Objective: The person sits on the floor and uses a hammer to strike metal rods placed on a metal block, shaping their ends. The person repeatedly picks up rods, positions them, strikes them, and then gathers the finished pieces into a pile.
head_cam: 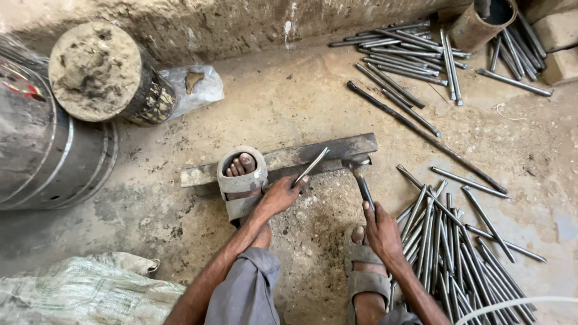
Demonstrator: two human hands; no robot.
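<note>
My left hand grips a short metal rod and rests its far end on a long steel bar lying on the ground. My right hand is closed on the handle of a hammer, whose head sits on the bar just right of the rod. My left foot in a grey sandal stands on the bar. My right foot is planted beside the right hand.
Several metal rods lie heaped at the lower right, more rods at the top right by a rusty cylinder. A large drum, a concrete-capped can and a woven sack sit on the left.
</note>
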